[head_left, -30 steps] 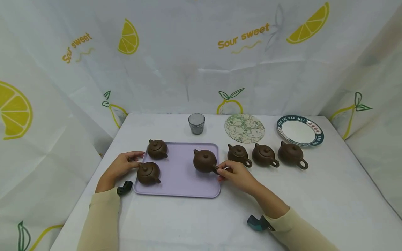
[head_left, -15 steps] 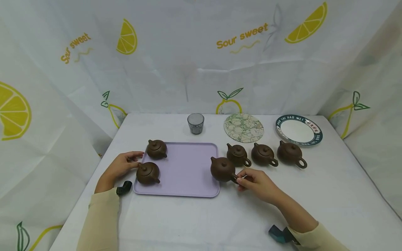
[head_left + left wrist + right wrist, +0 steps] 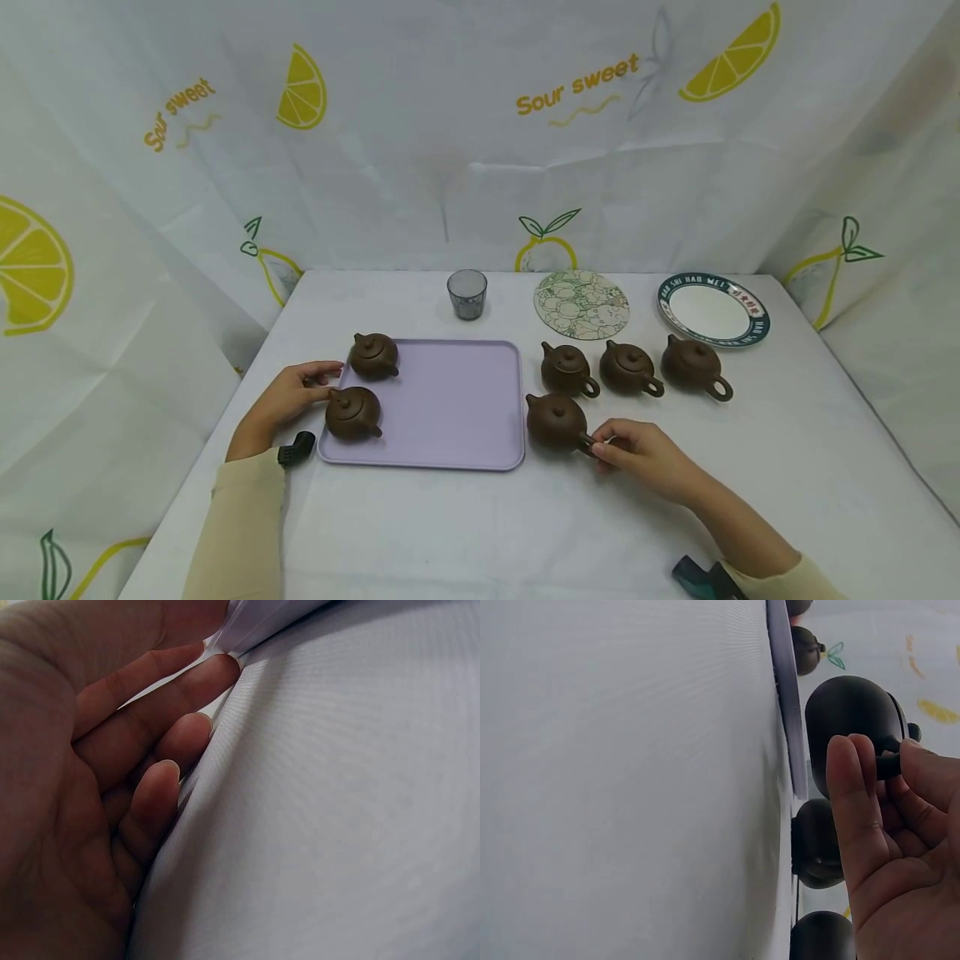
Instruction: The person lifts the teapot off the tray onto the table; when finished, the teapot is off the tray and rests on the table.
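The right hand (image 3: 648, 458) pinches the handle of a brown teapot (image 3: 556, 422) just right of the lilac tray (image 3: 450, 408). In the right wrist view the gripped teapot (image 3: 851, 720) appears raised off the white cloth, with thumb and fingers at its handle. On the tray's left side sit two more teapots, one at the back (image 3: 374, 356) and one in front (image 3: 353, 413). The left hand (image 3: 288, 402) rests by the tray's left edge, fingers loosely bent. Its fingertips meet that edge (image 3: 262, 622) in the left wrist view.
Three brown teapots stand in a row right of the tray: left (image 3: 566, 369), middle (image 3: 628, 367) and right (image 3: 693, 364). Behind are a grey glass (image 3: 467, 296), a round patterned mat (image 3: 582, 305) and a plate with a dark green rim (image 3: 756, 327). A printed cloth hangs behind the table.
The right hand has carried its teapot from over the tray's right part rightward and toward the near side, past the tray's edge. The left hand has stayed in place.
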{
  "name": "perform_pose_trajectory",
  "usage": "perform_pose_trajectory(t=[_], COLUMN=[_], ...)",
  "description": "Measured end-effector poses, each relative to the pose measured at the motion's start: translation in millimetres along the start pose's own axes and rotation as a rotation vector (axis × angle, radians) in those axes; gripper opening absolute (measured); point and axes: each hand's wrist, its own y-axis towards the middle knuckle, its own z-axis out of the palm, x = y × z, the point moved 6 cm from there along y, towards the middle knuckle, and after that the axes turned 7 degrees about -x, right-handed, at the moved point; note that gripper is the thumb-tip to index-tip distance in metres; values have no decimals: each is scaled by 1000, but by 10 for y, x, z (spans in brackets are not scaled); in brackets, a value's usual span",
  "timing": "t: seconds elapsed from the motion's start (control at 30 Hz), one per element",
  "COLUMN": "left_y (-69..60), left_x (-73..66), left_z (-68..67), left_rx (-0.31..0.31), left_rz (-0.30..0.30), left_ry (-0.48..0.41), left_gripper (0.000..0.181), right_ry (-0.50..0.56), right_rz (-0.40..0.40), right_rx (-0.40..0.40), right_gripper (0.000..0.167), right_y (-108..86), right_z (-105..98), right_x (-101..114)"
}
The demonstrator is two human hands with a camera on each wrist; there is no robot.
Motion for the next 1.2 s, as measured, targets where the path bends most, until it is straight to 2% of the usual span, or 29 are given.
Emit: perform_pose_trajectory(t=[0.4, 0.67, 0.83, 1.0, 1.07, 1.2], left_y=[7, 5, -1, 1, 2, -2], left_x=[36, 11, 6, 7, 8, 17], left_z=[9, 1, -2, -3, -4, -9], left_rx=[8, 12, 15, 19, 18, 15], left_rz=[16, 15, 8, 5, 5, 6], left_ry=[5, -1, 3, 6, 1, -3], left_gripper=[45, 45, 46, 46, 45, 45], right_ry=[-18, -36, -127, -269, -275, -215], right_rz=[-2, 17, 2, -54, -60, -79], right_rx=[13, 34, 38, 12, 6, 1], right_gripper=[14, 15, 14, 10, 10, 11], right_y=[-36, -35, -28, -8, 9, 73], right_z=[-26, -37, -79, -174, -201, -198], right_x=[-115, -140, -157, -93, -41, 126])
